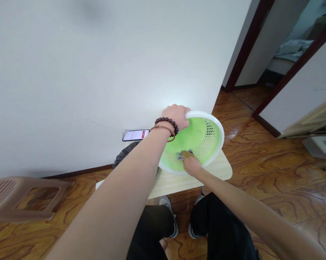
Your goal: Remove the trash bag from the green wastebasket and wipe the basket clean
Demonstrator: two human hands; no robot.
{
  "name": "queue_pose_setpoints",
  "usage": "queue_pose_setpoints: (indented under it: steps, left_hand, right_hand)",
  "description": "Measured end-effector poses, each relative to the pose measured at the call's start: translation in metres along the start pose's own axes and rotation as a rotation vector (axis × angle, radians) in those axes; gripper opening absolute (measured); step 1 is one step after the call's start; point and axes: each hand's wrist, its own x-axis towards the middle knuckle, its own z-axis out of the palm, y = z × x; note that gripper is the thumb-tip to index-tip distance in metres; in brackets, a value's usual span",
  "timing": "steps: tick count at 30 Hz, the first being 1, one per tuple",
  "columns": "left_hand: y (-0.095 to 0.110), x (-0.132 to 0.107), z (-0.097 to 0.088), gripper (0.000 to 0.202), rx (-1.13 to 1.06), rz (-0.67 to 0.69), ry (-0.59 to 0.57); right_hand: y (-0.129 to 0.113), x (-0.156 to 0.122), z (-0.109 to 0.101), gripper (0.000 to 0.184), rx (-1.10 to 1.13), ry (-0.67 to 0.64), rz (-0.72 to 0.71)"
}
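Your left forearm crosses the view, and your left hand [176, 115] has the far-left rim of the basket [220, 139], its fingers curled down over the edge; you seem to hold it there so that the basket cannot slide or turn under the other hand. The fingertips are hidden, so how tightly they press cannot be told. Wooden beads [165, 120] and a thin cord sit at that wrist.

Your right hand [191, 164] reaches over the near rim into the basket, fingers close together and bent onto a grey cloth [179, 156], which is bunched under them against the perforated inside. Holding it bunched likely lets the fingertips bear on the holes.

The basket, green inside with a white rim, is on the table [224, 168], its mouth facing you, which leaves the inner surface within reach. Whether it tilts is unclear.

Beside your left forearm, a dark bag [124, 153] is partly covered. Past it, the phone [136, 135] lies near the wall [98, 72], screen lit, apparently out of the way of your hands.

Your shoes [167, 203] flank the near table edge. A brown stool [2, 193] stands off to your left; a doorway opens farther right.
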Motion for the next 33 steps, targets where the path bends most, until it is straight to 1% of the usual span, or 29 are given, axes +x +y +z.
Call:
queue_pose_setpoints:
  steps: [3,5,7,11,14,18,22,24,26,29,31,33]
  left_hand:
    - [-0.001,-0.001,-0.002,0.041,0.006,0.007,0.002]
    - [-0.001,-0.003,-0.003,0.040,0.021,0.013,-0.003]
    - [0.000,-0.003,-0.003,0.040,0.037,0.017,-0.004]
    - [0.003,-0.002,-0.002,0.040,0.036,0.023,-0.005]
    - [0.004,-0.002,-0.001,0.041,0.026,0.017,-0.016]
    - [0.003,-0.002,0.001,0.042,-0.003,-0.010,-0.028]
    - [0.001,-0.001,0.005,0.036,-0.015,0.001,0.001]
    - [0.001,0.000,0.005,0.036,-0.015,0.004,0.009]
    - [0.002,0.000,0.003,0.036,-0.007,-0.001,0.007]
    - [0.006,-0.002,-0.001,0.033,0.006,0.007,-0.004]
    - [0.008,-0.005,-0.004,0.032,0.002,0.002,0.010]
    - [0.008,-0.011,-0.004,0.035,-0.018,-0.036,0.050]
  right_hand:
    - [-0.022,-0.029,0.001,0.046,0.021,0.057,-0.041]
    - [-0.026,-0.040,-0.001,0.046,0.020,0.078,-0.102]
    - [-0.023,-0.042,-0.003,0.044,0.014,0.089,-0.129]
    - [-0.009,-0.030,-0.007,0.038,0.004,0.090,-0.134]
    - [-0.002,-0.016,-0.013,0.036,0.011,0.046,-0.111]
    - [0.011,0.006,-0.027,0.035,0.029,-0.005,0.043]
    - [0.031,0.025,-0.044,0.036,0.071,0.062,0.208]
    - [0.039,0.028,-0.051,0.038,0.087,0.100,0.237]
    - [0.045,0.028,-0.057,0.038,0.084,0.134,0.194]
    - [0.051,0.024,-0.061,0.042,0.036,0.159,0.034]
    - [0.054,0.020,-0.061,0.043,-0.025,0.103,-0.044]
    - [0.053,0.014,-0.057,0.040,-0.075,0.007,-0.067]
